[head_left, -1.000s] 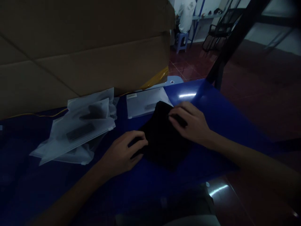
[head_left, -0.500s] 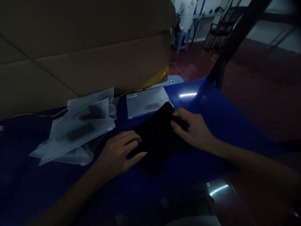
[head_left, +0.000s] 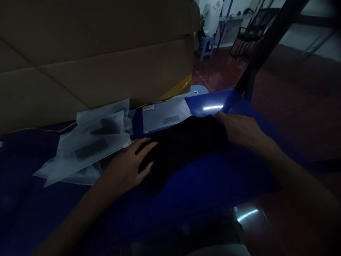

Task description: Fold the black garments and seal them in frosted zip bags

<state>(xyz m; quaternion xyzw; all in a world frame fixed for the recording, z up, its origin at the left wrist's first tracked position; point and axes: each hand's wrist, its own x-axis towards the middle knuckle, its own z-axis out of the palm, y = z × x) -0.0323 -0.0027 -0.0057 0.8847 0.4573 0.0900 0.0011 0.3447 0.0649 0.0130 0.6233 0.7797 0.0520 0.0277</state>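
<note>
A piece of black cloth lies stretched sideways over a blue tabletop; it is too dark to tell what garment or item it is. My left hand rests on its left end, fingers spread and lying on the fabric. At the right end, my right hand has its thumb and fingers closed on the cloth's edge, and the fingertips are partly hidden. Just behind the cloth is a flat frosted zip bag with a small label and printed text.
Several frosted zip bags lie in a loose pile to the left. A large cardboard box stands along the table's back edge. A dark metal post rises at the right. Farther back, a person sits on a blue stool near a black chair.
My right hand has moved right, drawing the cloth's right end out, so the cloth is longer and flatter. My left hand has shifted slightly left, its fingers more spread.
</note>
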